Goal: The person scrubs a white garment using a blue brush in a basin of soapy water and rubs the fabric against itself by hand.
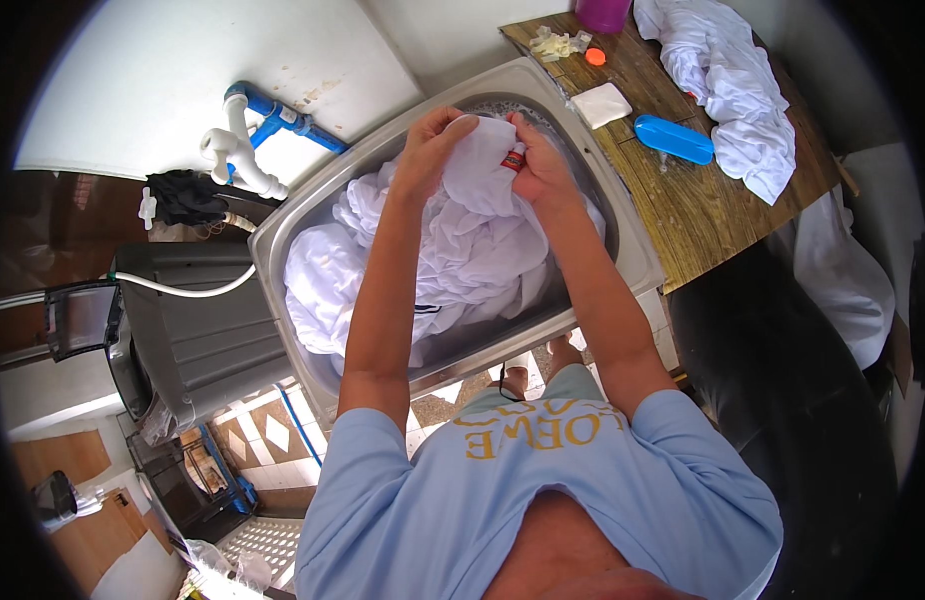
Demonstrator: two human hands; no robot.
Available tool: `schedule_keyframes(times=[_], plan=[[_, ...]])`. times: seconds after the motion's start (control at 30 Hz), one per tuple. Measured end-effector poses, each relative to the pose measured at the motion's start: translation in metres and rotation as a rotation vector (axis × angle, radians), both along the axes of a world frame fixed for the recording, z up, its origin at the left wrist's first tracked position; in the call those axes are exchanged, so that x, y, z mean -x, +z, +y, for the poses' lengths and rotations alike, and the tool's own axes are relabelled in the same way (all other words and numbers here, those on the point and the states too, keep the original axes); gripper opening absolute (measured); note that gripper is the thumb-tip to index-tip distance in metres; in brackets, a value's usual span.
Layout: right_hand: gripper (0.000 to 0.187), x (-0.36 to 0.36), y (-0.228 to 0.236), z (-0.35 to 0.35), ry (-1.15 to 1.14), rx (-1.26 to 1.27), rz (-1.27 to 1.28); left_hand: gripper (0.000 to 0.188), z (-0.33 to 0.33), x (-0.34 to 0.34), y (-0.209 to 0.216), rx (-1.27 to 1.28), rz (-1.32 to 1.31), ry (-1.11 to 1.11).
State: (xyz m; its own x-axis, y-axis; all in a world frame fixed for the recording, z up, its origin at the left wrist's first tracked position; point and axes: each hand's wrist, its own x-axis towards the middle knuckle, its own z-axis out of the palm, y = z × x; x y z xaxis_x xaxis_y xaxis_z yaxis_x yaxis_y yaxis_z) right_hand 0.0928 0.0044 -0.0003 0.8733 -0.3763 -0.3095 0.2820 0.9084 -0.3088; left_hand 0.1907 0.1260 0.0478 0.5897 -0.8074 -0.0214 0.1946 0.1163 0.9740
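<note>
Both of my hands are over the far part of a metal sink (638, 240), holding a white garment (480, 165) up between them. My left hand (432, 152) pinches its left edge, thumb pointing right. At its right edge, my right hand (543, 172) grips the cloth beside a small red label (513, 160). Below the hands, a heap of wet-looking white laundry (328, 270) fills much of the sink, and the held garment hangs down into it. Some suds (503, 108) show at the sink's far end.
Right of the sink, a wood-patterned counter (643, 190) bears a blue brush (673, 139), a whitish soap-like block (602, 105), an orange cap (596, 57), a purple container (605, 12) and white cloth (733, 90). Left are a white faucet (241, 150), a white hose (183, 290) and a grey bin-like box (208, 330).
</note>
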Motion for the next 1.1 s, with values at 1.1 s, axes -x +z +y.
schedule_keyframes(times=[1.1], plan=[[0.039, -0.008, -0.004, 0.032, 0.013, -0.128, 0.291, 0.006, -0.046, -0.009, -0.056, -0.218, -1.4, 0.289]])
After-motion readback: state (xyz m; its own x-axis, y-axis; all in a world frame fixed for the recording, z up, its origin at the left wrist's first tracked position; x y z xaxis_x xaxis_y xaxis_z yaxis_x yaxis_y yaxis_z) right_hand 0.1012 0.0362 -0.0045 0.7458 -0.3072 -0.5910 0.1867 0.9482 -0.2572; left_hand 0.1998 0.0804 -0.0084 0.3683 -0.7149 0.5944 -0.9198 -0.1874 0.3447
